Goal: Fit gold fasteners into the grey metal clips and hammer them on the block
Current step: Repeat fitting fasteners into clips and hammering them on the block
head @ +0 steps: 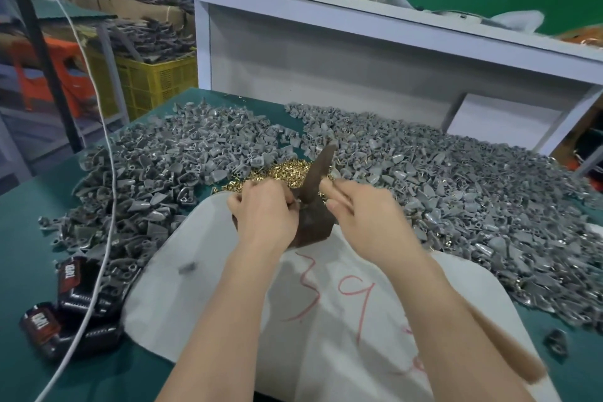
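My left hand (264, 209) rests on top of the dark brown block (313, 227), its fingers curled round a small grey clip that they mostly hide. My right hand (362, 215) grips the wooden handle of a hammer (321, 170). The dark hammer head is blurred and raised just above the block, and the handle runs back under my right forearm. Behind the block lies a heap of gold fasteners (287, 170). Loose grey metal clips (163, 166) cover the green table in wide piles to the left, behind and to the right.
The block stands on a white sack (326, 320) marked with red numerals. Black battery packs (75, 284) and a white cable (107, 206) lie at the lower left. A white shelf (326, 26) rises behind the table, and a yellow crate (156, 81) stands beyond the left edge.
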